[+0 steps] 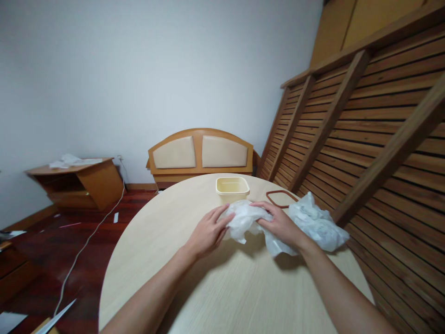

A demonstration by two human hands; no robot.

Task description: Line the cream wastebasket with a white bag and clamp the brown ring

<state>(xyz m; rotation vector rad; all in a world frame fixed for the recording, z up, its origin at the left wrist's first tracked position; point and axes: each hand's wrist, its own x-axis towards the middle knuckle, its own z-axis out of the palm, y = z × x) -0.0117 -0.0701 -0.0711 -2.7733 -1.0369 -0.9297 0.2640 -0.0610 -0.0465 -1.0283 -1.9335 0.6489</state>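
A crumpled white, translucent plastic bag (243, 220) is gripped between my two hands above the round table. My left hand (210, 232) has its fingers closed on the bag's left side. On the other side, my right hand (278, 225) pinches it, and a loose part hangs down below that hand. Just beyond the bag stands a pale yellow square container (232, 186) with its top uncovered. A brown ring-shaped frame with rounded corners (281, 205) lies to the container's right. Beside my right forearm rests a bunched heap of plastic bags (318, 227).
The round, light wood table (146, 260) fills the foreground. Wooden slatted panels (347, 120) lean along the right. Behind the table is a padded headboard (200, 148). A low cabinet (83, 185) stands at the left, with a white cable (88, 243) across the dark red floor.
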